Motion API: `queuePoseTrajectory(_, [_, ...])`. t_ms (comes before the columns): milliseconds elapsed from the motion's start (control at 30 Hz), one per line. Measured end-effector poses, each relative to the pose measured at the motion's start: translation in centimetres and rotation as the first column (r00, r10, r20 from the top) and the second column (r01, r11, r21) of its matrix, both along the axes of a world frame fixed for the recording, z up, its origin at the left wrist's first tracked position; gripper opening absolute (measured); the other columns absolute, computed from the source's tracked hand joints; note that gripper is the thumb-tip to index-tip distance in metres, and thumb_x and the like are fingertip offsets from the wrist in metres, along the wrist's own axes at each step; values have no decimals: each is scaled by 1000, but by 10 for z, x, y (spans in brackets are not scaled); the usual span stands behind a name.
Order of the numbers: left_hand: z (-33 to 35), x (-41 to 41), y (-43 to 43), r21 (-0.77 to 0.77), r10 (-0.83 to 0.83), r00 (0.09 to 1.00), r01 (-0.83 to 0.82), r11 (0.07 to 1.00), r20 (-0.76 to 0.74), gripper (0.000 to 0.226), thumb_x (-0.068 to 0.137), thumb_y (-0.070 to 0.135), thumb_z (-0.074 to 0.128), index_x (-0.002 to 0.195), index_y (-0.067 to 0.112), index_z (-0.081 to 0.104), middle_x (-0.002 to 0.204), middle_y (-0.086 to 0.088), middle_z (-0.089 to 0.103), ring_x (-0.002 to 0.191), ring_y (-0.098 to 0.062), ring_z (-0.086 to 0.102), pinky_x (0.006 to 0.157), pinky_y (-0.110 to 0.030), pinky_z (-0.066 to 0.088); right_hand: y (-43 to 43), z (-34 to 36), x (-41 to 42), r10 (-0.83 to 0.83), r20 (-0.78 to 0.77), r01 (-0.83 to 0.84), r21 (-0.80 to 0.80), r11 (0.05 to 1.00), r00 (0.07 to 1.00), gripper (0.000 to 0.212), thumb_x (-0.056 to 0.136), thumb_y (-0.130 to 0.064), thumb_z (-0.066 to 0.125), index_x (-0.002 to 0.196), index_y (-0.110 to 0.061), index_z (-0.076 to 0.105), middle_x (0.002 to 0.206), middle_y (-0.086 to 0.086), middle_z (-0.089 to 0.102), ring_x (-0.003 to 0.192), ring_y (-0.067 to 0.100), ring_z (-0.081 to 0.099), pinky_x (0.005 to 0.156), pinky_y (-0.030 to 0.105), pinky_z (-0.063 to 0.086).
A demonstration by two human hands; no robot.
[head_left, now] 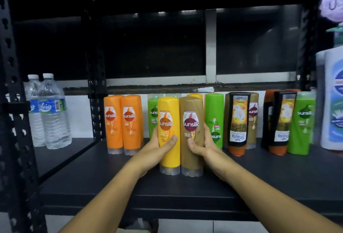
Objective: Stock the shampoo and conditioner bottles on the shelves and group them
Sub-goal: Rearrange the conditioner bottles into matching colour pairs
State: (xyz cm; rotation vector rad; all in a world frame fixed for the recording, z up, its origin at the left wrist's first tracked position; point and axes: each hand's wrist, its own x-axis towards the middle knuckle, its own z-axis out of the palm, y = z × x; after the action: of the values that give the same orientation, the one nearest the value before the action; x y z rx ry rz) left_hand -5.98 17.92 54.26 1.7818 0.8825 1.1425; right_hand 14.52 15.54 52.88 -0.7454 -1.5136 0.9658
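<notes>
The left hand (163,144) curls round a yellow Sunsilk bottle (168,116), the right hand (201,145) round a brown Sunsilk bottle (192,114). The two stand cap-down, touching, mid-front on the black shelf (92,167). Two orange Sunsilk bottles (122,121) stand at ten o'clock, Safi Shayla bottles (238,121) at two o'clock.

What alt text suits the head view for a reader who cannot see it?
The left hand grips a yellow Sunsilk bottle and the right hand a brown Sunsilk bottle, side by side on a black shelf. Behind stand orange bottles, green bottles and black bottles; water bottles at left.
</notes>
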Motion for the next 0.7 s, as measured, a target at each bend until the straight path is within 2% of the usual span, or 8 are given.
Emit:
queuePoseTrajectory(100, [0, 22, -9, -14, -34, 999, 34, 999, -29, 81, 83, 60, 66, 149, 47, 21, 131, 29, 56, 117, 10, 55, 93, -19, 47, -19, 1, 24, -36, 16, 36, -15, 999, 999, 95, 83, -39, 80, 153, -47, 17, 138, -17, 61, 125, 2, 59, 106, 30, 48])
queuePoseTrajectory(200, [-1, 51, -20, -22, -89, 995, 88, 996, -42, 84, 80, 59, 68, 149, 44, 21, 130, 29, 58, 113, 14, 58, 90, -15, 48, -39, 3, 52, -72, 19, 73, -14, 997, 997, 93, 85, -37, 80, 153, -44, 17, 137, -17, 60, 121, -2, 60, 101, 25, 50])
queuePoseTrajectory(300, [0, 84, -28, -19, -125, 990, 124, 992, -67, 87, 79, 61, 68, 149, 44, 19, 129, 29, 57, 112, 14, 58, 89, -15, 48, -56, 2, 83, -120, 24, 120, -8, 993, 992, 97, 81, -41, 79, 155, -45, 17, 139, -17, 60, 124, 0, 59, 103, 28, 48])
queuePoseTrajectory(433, [-3, 126, -33, -5, -149, 985, 149, 989, -90, 110, 68, 80, 72, 156, 45, 14, 137, 25, 56, 127, -2, 56, 108, -34, 46, -73, 2, 119, -197, 17, 197, 8, 980, 980, 88, 82, -42, 76, 152, -46, 23, 133, -20, 64, 122, 0, 61, 98, 25, 50])
queuePoseTrajectory(600, [-2, 165, -36, 15, -180, 979, 182, 983, -98, 105, 70, 78, 72, 154, 43, 20, 136, 24, 57, 126, -1, 56, 111, -39, 45, -85, 2, 150, -291, 28, 290, 25, 957, 956, 76, 89, -35, 71, 151, -41, 27, 133, -18, 63, 120, 1, 62, 99, 27, 52])
queuePoseTrajectory(700, [-3, 177, -37, 22, -186, 973, 191, 981, -133, 96, 78, 69, 69, 154, 43, 17, 137, 22, 56, 126, -3, 55, 107, -33, 44, -88, 2, 160, -328, 40, 327, 15, 945, 944, 76, 91, -34, 70, 152, -41, 26, 134, -16, 63, 119, 0, 62, 95, 23, 51])
